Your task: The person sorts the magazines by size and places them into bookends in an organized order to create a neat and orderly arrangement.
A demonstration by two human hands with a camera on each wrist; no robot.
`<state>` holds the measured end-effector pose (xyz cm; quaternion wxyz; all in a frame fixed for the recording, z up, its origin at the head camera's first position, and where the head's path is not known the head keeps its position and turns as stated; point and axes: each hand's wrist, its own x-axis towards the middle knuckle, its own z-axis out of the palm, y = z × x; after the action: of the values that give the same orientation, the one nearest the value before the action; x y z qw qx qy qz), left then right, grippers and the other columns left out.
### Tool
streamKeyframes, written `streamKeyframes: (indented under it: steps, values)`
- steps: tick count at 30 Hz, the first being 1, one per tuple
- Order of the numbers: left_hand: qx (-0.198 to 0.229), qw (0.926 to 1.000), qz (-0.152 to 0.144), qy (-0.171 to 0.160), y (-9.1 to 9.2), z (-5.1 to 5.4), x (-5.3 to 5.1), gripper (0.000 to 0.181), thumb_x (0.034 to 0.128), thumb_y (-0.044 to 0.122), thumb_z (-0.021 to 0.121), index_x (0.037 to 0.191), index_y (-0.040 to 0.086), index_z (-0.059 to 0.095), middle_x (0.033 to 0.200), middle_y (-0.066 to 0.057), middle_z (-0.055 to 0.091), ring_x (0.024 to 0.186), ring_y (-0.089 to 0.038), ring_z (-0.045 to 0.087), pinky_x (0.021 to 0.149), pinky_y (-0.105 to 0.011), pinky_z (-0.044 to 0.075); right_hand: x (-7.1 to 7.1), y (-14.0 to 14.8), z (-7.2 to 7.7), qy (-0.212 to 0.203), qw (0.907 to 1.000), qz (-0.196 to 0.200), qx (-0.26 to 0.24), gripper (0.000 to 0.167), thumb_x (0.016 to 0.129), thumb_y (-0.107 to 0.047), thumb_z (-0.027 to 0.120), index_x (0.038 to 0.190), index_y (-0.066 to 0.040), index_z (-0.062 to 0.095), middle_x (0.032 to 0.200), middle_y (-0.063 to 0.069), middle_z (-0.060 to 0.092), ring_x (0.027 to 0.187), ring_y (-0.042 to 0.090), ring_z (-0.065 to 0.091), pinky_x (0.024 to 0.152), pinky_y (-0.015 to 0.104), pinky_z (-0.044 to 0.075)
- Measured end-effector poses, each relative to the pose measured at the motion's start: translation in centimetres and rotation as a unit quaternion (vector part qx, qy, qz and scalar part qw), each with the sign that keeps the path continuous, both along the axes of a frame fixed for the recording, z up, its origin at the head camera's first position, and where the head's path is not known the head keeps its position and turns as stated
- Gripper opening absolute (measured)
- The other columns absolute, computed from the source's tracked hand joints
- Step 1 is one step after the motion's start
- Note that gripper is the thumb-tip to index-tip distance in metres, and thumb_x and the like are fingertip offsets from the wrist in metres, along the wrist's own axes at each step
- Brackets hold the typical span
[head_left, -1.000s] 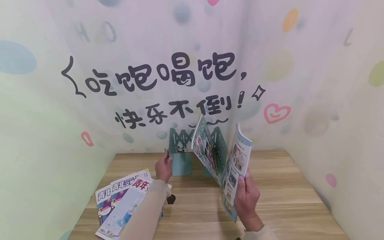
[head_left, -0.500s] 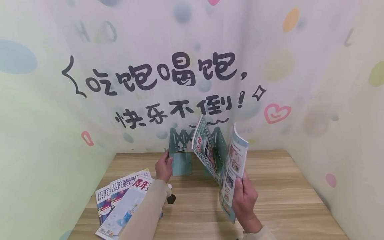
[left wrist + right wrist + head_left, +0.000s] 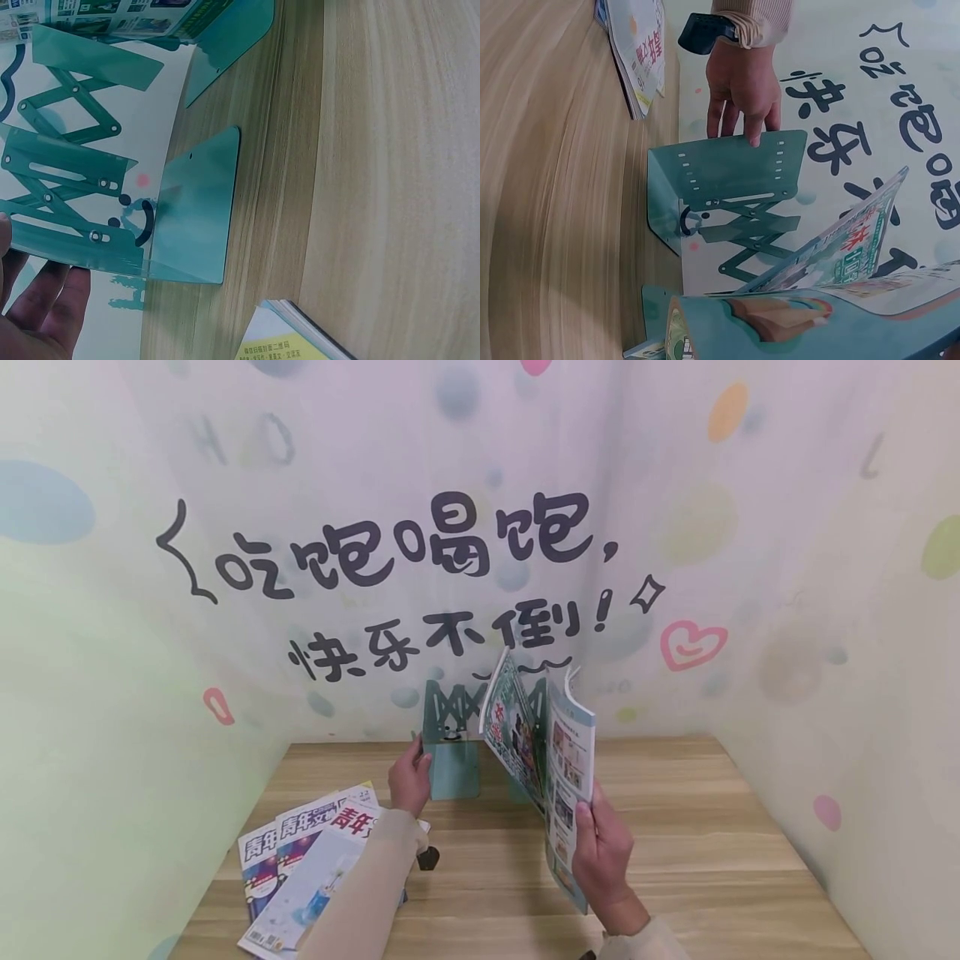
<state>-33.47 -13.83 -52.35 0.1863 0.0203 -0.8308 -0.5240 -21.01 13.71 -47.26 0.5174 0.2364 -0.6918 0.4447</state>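
Observation:
A teal metal book stand point(image 3: 454, 770) with scissor-like bars stands near the wall. My left hand point(image 3: 410, 779) holds its left end plate, fingers on the outer face, as the left wrist view point(image 3: 46, 309) also shows. One magazine point(image 3: 514, 731) leans tilted inside the stand toward its right end. My right hand point(image 3: 604, 852) grips another magazine point(image 3: 572, 777) by its near edge, upright and slightly bent, just right of the leaning one. In the right wrist view the held magazine point(image 3: 855, 330) covers the stand's lower part.
Several magazines point(image 3: 300, 877) lie fanned out on the wooden table point(image 3: 697, 852) at the left, partly under my left sleeve. A printed wall covering point(image 3: 480, 460) rises behind the stand, with side walls at left and right.
My right hand has moved left with its magazine, bringing it closer to the leaning one and over part of the stand's right end. The left hand has stayed in place.

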Motion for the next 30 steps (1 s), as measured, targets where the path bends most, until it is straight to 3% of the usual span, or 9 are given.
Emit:
streamKeyframes:
  steps: [5, 11, 15, 30]
  values:
    - [-0.001, 1.0000, -0.003, 0.005, -0.1, -0.2, 0.0, 0.045, 0.1004, 0.010, 0.053, 0.145, 0.011, 0.046, 0.139, -0.014, 0.053, 0.123, -0.032, 0.054, 0.096, -0.045, 0.049, 0.2, -0.3, 0.1, 0.007, 0.9999, 0.005, -0.005, 0.035, 0.092, 0.007, 0.050, 0.126, 0.015, 0.055, 0.116, 0.028, 0.064, 0.110, 0.021, 0.063, 0.089, 0.024, 0.051]
    - [-0.001, 1.0000, -0.006, 0.001, -0.1, -0.1, 0.0, 0.045, 0.1009, 0.011, 0.052, 0.146, 0.011, 0.045, 0.140, -0.016, 0.052, 0.124, -0.032, 0.053, 0.096, -0.045, 0.049, 0.4, -0.8, 0.4, 0.025, 0.9997, 0.002, -0.005, 0.032, 0.097, -0.004, 0.051, 0.123, 0.016, 0.057, 0.112, 0.028, 0.065, 0.108, 0.018, 0.064, 0.088, 0.023, 0.051]
    - [-0.002, 1.0000, -0.006, -0.007, -0.1, -0.1, -0.1, 0.045, 0.1015, 0.013, 0.051, 0.146, 0.012, 0.044, 0.141, -0.015, 0.051, 0.124, -0.032, 0.053, 0.097, -0.045, 0.049, 0.3, -1.0, 0.4, 0.024, 0.9996, 0.014, -0.006, 0.032, 0.097, -0.003, 0.050, 0.123, 0.016, 0.057, 0.113, 0.028, 0.065, 0.105, 0.024, 0.066, 0.087, 0.024, 0.052]
    - [-0.006, 1.0000, -0.005, 0.003, 0.0, -0.1, 0.0, 0.045, 0.1008, 0.011, 0.051, 0.145, 0.012, 0.045, 0.139, -0.016, 0.053, 0.123, -0.033, 0.054, 0.096, -0.046, 0.050, -1.7, -1.4, -0.3, 0.017, 0.9998, -0.005, 0.008, 0.033, 0.098, -0.007, 0.052, 0.126, 0.012, 0.058, 0.116, 0.024, 0.065, 0.097, 0.034, 0.067, 0.092, 0.022, 0.048]
